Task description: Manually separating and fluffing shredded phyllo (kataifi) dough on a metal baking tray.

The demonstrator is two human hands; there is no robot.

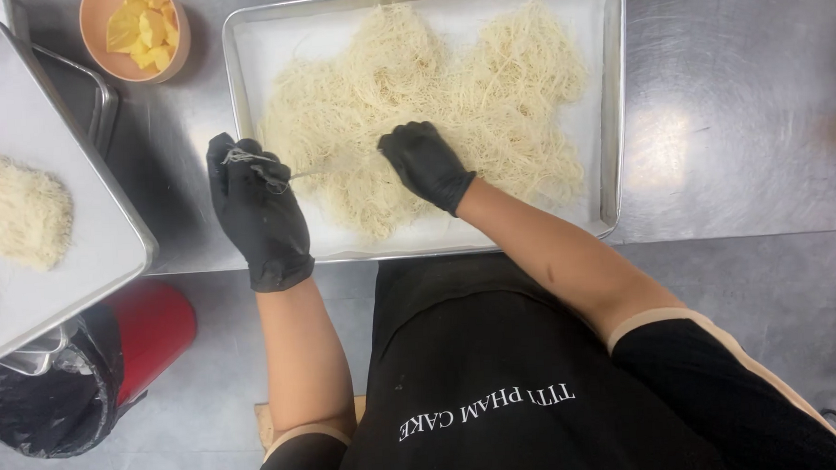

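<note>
Two gloved hands, the left hand and the right hand. Two metal trays in plain sight, one tray of pale noodles, a second tray at the left, maybe a third beneath it. One bowl of yellow pieces. One red bin with a black bag

No packages, signs or screens in view. Only lettering: a short line of white print on the black apron, low centre of the frame over the person's front, between the two forearms; it reads upside down from the head camera. Trays, bowl, steel table and red bin show no labels or stickers.
</note>
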